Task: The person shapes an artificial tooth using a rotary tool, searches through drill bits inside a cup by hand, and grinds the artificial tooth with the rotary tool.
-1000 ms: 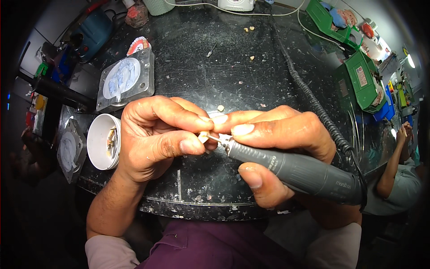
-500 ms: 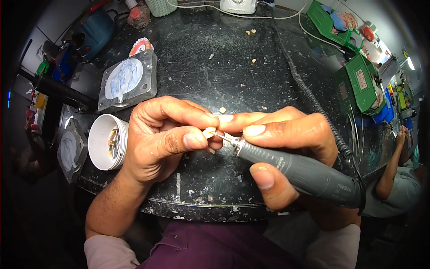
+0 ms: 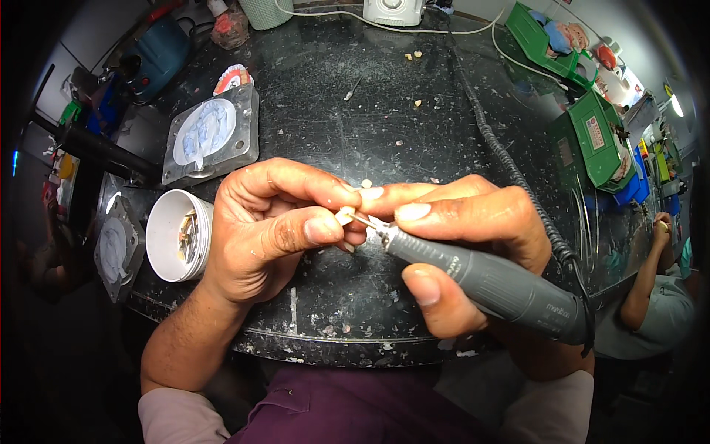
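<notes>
Now, right above the near edge of the counter (image 3: 318, 140), here's the action: the left hand (image 3: 255, 226) has its thumb and index finger pinching a tooth (image 3: 344, 215), small and cream-coloured, held up clear of the surface. And the right hand (image 3: 488, 222), fingers wrapped firmly round a dark grey handpiece (image 3: 488, 274), points the slim metal bit (image 3: 364, 219) straight at that tooth, tip right up to it! The two index fingertips meet just beyond, with a loose pale piece (image 3: 366, 183) showing past them.

Look left: a white cup (image 3: 159, 237) stands by the left hand, toward the near left corner, metal bits inside. Behind it sits a metal mould (image 3: 248, 152) with a round white-and-blue filling, a denture (image 3: 233, 78) at its far side, and a second mould (image 3: 111, 251) lies at the left edge.

Toward the far edge, three more pale pieces (image 3: 418, 103) lie scattered, and a coiled cord (image 3: 503, 152) runs down the right side. Green bins (image 3: 592, 140) line the right edge and far right corner.
</notes>
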Available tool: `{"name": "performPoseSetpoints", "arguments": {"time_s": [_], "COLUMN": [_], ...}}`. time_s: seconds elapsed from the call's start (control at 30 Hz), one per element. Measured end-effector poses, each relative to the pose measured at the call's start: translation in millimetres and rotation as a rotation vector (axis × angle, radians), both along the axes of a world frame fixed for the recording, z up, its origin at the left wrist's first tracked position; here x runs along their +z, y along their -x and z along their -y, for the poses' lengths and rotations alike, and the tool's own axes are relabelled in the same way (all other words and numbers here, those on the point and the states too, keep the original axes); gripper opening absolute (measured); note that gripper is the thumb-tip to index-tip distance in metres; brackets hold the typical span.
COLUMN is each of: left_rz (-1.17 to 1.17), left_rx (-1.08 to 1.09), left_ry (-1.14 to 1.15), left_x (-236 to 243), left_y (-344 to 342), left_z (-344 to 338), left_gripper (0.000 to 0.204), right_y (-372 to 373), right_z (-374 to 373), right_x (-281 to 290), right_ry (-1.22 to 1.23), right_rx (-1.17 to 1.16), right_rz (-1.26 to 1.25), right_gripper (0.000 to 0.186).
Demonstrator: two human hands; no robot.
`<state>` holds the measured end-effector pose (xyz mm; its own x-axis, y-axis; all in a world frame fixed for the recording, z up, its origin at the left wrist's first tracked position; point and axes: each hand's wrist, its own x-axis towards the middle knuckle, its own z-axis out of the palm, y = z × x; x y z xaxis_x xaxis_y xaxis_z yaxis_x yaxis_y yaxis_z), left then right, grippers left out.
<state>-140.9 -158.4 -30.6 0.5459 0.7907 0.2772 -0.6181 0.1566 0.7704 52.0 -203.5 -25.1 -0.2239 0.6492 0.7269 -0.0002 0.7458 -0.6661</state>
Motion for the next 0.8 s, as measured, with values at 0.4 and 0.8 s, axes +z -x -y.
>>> {"name": "performPoseSetpoints", "arguments": {"time_s": [0.4,0.8], "left_rz": [-0.022,0.136], "left_rx": [0.001,-0.178], "left_ry": [0.038,0.455], "left_x": [-0.9,-1.7], "left_y": [-0.6,-3.1], "left_z": [0.1,4.7], "left_gripper": [0.015,0.024], "right_y": [3.1,6.9], "right_z": [0.3,-0.7], "right_x": [0.6,-2.3], "right_ry": [0.011,-0.011], "right_rx": [-0.033,-0.052], "right_rz": [0.01,-0.063], "right_gripper": [0.028,0.029]}}
